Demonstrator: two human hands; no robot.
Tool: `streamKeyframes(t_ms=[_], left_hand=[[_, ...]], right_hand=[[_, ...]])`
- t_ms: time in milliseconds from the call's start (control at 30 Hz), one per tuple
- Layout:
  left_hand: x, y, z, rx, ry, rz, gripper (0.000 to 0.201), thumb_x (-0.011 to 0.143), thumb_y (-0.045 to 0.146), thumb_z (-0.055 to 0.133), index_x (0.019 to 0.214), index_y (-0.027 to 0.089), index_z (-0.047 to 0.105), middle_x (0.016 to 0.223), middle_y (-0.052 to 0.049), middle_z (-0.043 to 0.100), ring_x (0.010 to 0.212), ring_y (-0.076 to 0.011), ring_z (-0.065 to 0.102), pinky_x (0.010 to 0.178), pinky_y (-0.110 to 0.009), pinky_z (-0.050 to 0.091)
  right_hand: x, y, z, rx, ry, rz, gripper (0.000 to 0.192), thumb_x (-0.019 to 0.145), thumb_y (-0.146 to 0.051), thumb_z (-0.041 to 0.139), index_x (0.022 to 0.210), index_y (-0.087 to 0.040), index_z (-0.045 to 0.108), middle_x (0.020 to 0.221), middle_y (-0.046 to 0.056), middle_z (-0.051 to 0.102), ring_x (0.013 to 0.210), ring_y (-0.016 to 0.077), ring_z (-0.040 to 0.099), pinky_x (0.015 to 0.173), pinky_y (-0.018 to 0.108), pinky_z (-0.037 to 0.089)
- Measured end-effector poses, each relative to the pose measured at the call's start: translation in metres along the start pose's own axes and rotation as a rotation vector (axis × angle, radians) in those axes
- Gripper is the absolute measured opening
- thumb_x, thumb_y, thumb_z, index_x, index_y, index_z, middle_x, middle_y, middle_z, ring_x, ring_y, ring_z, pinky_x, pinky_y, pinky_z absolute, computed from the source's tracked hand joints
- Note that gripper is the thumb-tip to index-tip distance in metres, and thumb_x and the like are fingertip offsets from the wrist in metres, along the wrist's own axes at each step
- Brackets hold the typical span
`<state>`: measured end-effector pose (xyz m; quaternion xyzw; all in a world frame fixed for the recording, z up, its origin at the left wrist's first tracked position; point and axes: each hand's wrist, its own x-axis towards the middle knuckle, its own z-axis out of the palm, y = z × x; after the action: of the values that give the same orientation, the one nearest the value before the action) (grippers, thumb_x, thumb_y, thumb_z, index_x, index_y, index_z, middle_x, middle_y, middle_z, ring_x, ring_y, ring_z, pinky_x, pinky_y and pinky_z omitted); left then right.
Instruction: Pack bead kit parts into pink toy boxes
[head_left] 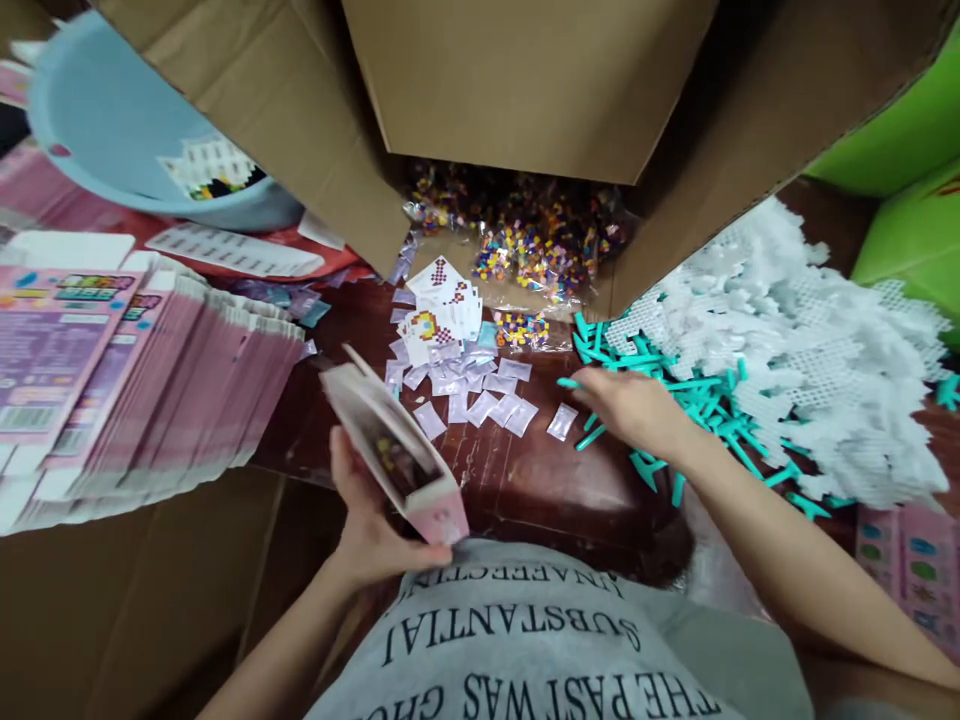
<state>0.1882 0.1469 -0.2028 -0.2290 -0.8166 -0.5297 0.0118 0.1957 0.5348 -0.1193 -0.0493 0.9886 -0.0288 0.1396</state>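
My left hand (pixel 367 525) holds an open pink box (pixel 394 450) tilted toward me, with small coloured pieces visible inside. My right hand (pixel 630 405) reaches out over a pile of teal plastic tweezers (pixel 697 410) and its fingers close on one teal piece (pixel 568 383). Between the hands lie several small clear packets (pixel 480 395) and a fan of printed pattern cards (pixel 442 310) on the dark red table (pixel 540 480).
A big cardboard carton (pixel 525 80) lies open at the back with bags of coloured beads (pixel 540 240) spilling out. White pegboards (pixel 810 340) are heaped on the right. Flat pink boxes (pixel 112 380) are stacked on the left, behind them a blue basin (pixel 120 130). Green boxes (pixel 915 190) stand at far right.
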Motion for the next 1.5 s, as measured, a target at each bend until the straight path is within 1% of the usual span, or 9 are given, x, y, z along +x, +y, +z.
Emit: streamKeyframes(t_ms=[133, 200, 267, 500, 667, 767, 900, 1200, 1500], left_hand=[[0.013, -0.002, -0.015, -0.392, -0.269, -0.152, 0.143, 0.055, 0.09, 0.086, 0.172, 0.032, 0.026, 0.155, -0.023, 0.056, 0.138, -0.043, 0.064, 0.103, -0.054, 0.063], [0.029, -0.004, -0.018, -0.489, -0.314, -0.228, 0.102, 0.062, 0.078, 0.092, 0.145, 0.026, 0.064, 0.12, -0.016, 0.076, 0.105, -0.0338, 0.079, 0.083, -0.042, 0.068], [0.046, -0.004, -0.021, -0.519, -0.327, -0.243, 0.062, 0.07, 0.062, 0.096, 0.112, 0.02, 0.076, 0.092, -0.008, 0.077, 0.078, -0.0243, 0.076, 0.067, -0.033, 0.065], [0.072, 0.014, 0.003, -0.353, 0.021, -0.088, 0.054, 0.07, 0.046, 0.1, 0.104, 0.021, 0.066, 0.095, -0.003, 0.075, 0.082, -0.0185, 0.073, 0.073, -0.028, 0.062], [0.073, 0.033, 0.046, -0.354, 0.082, -0.039, 0.064, 0.071, 0.06, 0.096, 0.109, 0.021, 0.063, 0.094, -0.002, 0.073, 0.082, -0.0193, 0.075, 0.073, -0.032, 0.064], [0.071, 0.041, 0.055, -0.396, 0.074, -0.025, 0.065, 0.074, 0.059, 0.095, 0.116, 0.022, 0.062, 0.099, -0.003, 0.076, 0.087, -0.0206, 0.077, 0.077, -0.033, 0.066], [0.068, 0.041, 0.055, -0.366, 0.044, -0.058, 0.072, 0.073, 0.062, 0.095, 0.121, 0.021, 0.062, 0.107, -0.005, 0.076, 0.093, -0.022, 0.078, 0.081, -0.034, 0.065], [0.066, 0.037, 0.053, -0.345, -0.006, -0.068, 0.068, 0.075, 0.055, 0.096, 0.126, 0.022, 0.065, 0.112, -0.006, 0.078, 0.097, -0.0226, 0.078, 0.085, -0.035, 0.065], [0.061, 0.037, 0.054, -0.363, 0.059, -0.076, 0.062, 0.076, 0.049, 0.097, 0.121, 0.02, 0.066, 0.108, -0.005, 0.08, 0.092, -0.0214, 0.079, 0.083, -0.033, 0.065]], right_hand=[[0.02, -0.024, 0.011, -0.07, -0.331, -0.072, 0.043, 0.101, -0.021, 0.056, 0.143, -0.028, 0.064, 0.132, 0.013, 0.068, 0.084, 0.0221, 0.073, 0.061, 0.029, 0.039], [0.026, -0.023, 0.015, -0.098, -0.338, -0.093, 0.036, 0.1, -0.019, 0.057, 0.133, -0.024, 0.07, 0.129, 0.013, 0.068, 0.086, 0.0225, 0.074, 0.059, 0.029, 0.039], [0.025, -0.017, 0.01, -0.095, -0.288, -0.11, 0.026, 0.101, -0.021, 0.056, 0.121, -0.021, 0.073, 0.125, 0.013, 0.069, 0.084, 0.0226, 0.074, 0.058, 0.03, 0.042], [-0.041, -0.036, -0.084, 0.422, 0.713, -0.197, 0.009, 0.102, -0.032, 0.073, 0.11, -0.032, 0.07, 0.1, 0.001, 0.074, 0.09, 0.0202, 0.073, 0.076, 0.035, 0.059], [-0.041, -0.077, -0.104, 0.036, 0.561, -0.423, 0.019, 0.107, -0.033, 0.066, 0.123, -0.023, 0.066, 0.112, 0.004, 0.079, 0.094, 0.0192, 0.077, 0.071, 0.033, 0.059], [-0.03, -0.075, -0.097, -0.035, 0.666, -0.33, 0.032, 0.106, -0.041, 0.068, 0.132, -0.023, 0.065, 0.118, 0.006, 0.079, 0.096, 0.0194, 0.077, 0.07, 0.032, 0.058], [-0.024, -0.069, -0.093, -0.09, 0.775, -0.215, 0.031, 0.105, -0.032, 0.068, 0.136, -0.029, 0.066, 0.119, 0.005, 0.079, 0.092, 0.0176, 0.076, 0.065, 0.028, 0.054], [-0.022, -0.064, -0.101, -0.083, 0.732, -0.454, 0.029, 0.106, -0.017, 0.06, 0.128, -0.03, 0.074, 0.119, 0.001, 0.08, 0.088, 0.0155, 0.075, 0.068, 0.031, 0.054], [-0.015, -0.066, -0.1, -0.092, 0.758, -0.202, 0.016, 0.106, -0.037, 0.066, 0.118, -0.028, 0.073, 0.114, 0.005, 0.077, 0.087, 0.0155, 0.072, 0.054, 0.028, 0.044]])
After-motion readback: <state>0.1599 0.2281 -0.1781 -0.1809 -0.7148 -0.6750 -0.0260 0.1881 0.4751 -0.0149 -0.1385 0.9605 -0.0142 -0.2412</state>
